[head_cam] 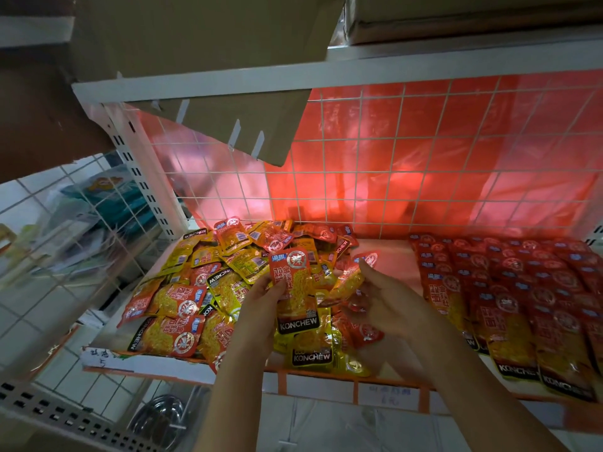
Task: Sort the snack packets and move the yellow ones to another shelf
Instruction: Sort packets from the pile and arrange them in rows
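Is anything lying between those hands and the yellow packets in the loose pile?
Partly. The left hand already holds an upright packet with a red top, and the right hand holds another red-topped packet. In the mixed pile, many yellow packets lie exposed on top; others are overlapped by red ones.

Beyond your fingers, a white wire grid (375, 177) backs the shelf, red plastic sheet (456, 141) behind it; cardboard flap (235, 125) hangs above them; metal bowl (163, 419) sits below, left of them.
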`<state>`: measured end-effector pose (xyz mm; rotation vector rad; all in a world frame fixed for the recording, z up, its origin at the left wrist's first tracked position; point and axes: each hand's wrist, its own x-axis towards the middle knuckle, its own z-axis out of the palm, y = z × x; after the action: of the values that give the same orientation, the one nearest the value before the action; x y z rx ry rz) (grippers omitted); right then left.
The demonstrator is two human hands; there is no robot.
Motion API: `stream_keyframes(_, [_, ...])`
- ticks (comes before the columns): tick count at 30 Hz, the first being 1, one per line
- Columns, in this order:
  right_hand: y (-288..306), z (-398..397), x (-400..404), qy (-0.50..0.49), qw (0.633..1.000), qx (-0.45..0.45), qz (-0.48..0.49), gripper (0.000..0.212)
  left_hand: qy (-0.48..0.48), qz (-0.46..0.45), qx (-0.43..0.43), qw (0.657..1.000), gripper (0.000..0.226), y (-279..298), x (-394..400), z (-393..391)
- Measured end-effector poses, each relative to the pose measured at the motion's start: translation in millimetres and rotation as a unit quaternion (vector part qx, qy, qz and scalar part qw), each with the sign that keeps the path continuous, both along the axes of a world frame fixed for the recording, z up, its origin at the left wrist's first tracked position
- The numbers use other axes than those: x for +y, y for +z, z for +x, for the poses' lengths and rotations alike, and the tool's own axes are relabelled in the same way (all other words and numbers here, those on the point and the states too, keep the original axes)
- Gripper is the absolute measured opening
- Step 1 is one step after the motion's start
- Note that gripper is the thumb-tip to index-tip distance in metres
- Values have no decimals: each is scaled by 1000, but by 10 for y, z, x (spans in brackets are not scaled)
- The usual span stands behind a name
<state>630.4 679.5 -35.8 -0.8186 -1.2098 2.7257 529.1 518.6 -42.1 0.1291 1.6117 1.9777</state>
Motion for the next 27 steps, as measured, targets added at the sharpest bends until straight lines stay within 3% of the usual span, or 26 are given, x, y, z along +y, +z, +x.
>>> stream_keyframes(7, [-40,112,75,26,998,10,50,41,-2,-10,-2,1000,19,-16,42,-9])
stream_keyframes(11, [-62,158,100,-1,997,-7,72,31,-1,-20,16,1000,20,-3,59,-14])
stream_keyframes(16, [-90,202,129,33,994,7,108,20,3,-14,8,1000,16,48,77,-10])
stream_keyframes(21, [-80,234,126,57,988,67,125,48,5,8,-4,1000,8,77,102,-22])
stream_keyframes(27, [-112,267,123,32,972,15,232,13,0,4,11,1000,10,73,113,-48])
